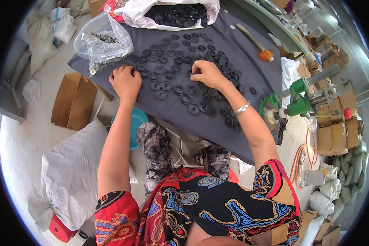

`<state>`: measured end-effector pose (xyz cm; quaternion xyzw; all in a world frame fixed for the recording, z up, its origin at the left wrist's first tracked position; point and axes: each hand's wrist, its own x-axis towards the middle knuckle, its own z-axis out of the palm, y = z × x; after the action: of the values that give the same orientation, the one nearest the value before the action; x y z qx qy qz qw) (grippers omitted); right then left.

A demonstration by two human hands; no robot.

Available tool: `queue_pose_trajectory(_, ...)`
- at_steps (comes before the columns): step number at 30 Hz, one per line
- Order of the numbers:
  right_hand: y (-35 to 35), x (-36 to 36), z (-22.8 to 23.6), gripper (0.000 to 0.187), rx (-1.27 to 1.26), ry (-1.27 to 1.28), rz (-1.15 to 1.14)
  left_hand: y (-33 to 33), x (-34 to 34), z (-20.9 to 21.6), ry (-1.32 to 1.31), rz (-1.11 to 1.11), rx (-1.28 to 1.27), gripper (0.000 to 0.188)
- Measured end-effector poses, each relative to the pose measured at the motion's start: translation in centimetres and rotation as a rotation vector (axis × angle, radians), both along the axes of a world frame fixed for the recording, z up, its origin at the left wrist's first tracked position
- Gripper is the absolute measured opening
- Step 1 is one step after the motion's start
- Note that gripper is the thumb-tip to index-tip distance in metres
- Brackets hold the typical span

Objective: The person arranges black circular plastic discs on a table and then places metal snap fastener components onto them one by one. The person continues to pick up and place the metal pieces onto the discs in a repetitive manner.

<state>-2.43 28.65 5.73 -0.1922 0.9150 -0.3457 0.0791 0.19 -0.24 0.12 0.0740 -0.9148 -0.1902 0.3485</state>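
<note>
Your right grip (209, 75) is bringing thumb and fingers close among round, black, plastic-looking discs (194, 108) on the dark grey, cloth-covered tabletop (147, 105); whether it is pinching one, you cannot tell. Your left grip (126, 83) is curling beside others, its hold hidden. You are apparently sorting; next is probably calling for separating single discs.

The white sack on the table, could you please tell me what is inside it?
Inside the white sack, many round black discs show through its open mouth; anything deeper is hidden by those discs and the sack's wall.
</note>
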Motion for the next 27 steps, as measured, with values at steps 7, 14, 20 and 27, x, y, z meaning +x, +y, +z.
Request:
queue_pose_trajectory(7, -2.6, 1.8, -1.2, 0.015, 0.18, 0.57, 0.211, 0.0, -0.1, 0.1, -0.014, 0.008, -0.013, 0.02)
queue_pose_trajectory(14, -1.6, 2.8, -2.2, 0.019, 0.131, 0.739, 0.092, -0.1, 0.2, -0.2, -0.017, 0.012, -0.01, 0.021)
queue_pose_trajectory(20, -1.0, 4.1, -3.6, 0.028, 0.333, 0.679, 0.098, 0.5, -0.4, 0.2, 0.021, -0.01, 0.001, 0.02)
queue_pose_trajectory(27, 1.5, 8.8, 2.2, 0.023, 0.118, 0.4, 0.016, -0.2, -0.1, -0.3, -0.063, 0.036, -0.029, 0.024)
